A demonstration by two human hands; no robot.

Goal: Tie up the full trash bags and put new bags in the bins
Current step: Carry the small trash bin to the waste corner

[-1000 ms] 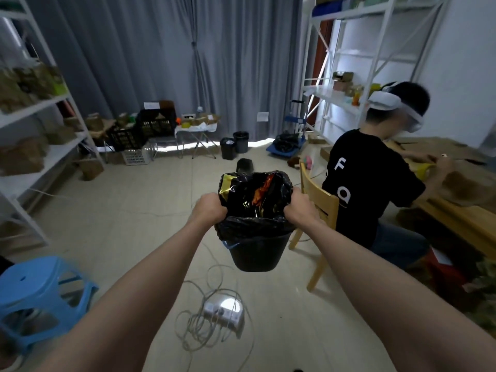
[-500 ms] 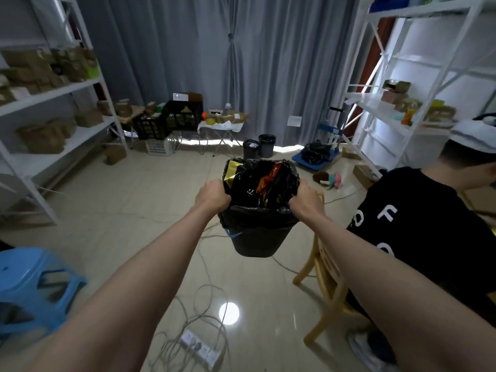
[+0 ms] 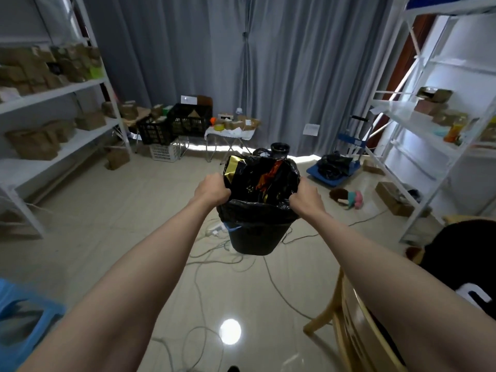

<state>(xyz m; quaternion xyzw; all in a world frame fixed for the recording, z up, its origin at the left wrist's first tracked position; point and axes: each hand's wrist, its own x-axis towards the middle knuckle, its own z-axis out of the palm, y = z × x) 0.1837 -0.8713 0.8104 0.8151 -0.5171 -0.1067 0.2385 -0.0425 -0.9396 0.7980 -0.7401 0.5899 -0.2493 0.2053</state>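
A small black bin [image 3: 256, 238] hangs in the air in front of me, lined with a full black trash bag [image 3: 264, 181] that holds gold and red wrappers. My left hand [image 3: 212, 190] grips the bag's edge on the left side of the rim. My right hand [image 3: 307, 197] grips the bag's edge on the right side. Both arms are stretched forward. Behind the bag's top, another black bin [image 3: 279, 149] stands on the floor by the curtain.
Cables [image 3: 214, 253] and a power strip trail over the tiled floor below the bin. A blue stool [image 3: 24, 315] is at lower left, a wooden chair [image 3: 346, 315] with a seated person [image 3: 461, 267] at lower right. White shelving [image 3: 64, 89] lines both sides. A blue trolley [image 3: 332, 170] holds black bags.
I have moved forward across the room with the bin held in both hands. The seated person and chair slid to the lower right edge; the far bins and table came closer.
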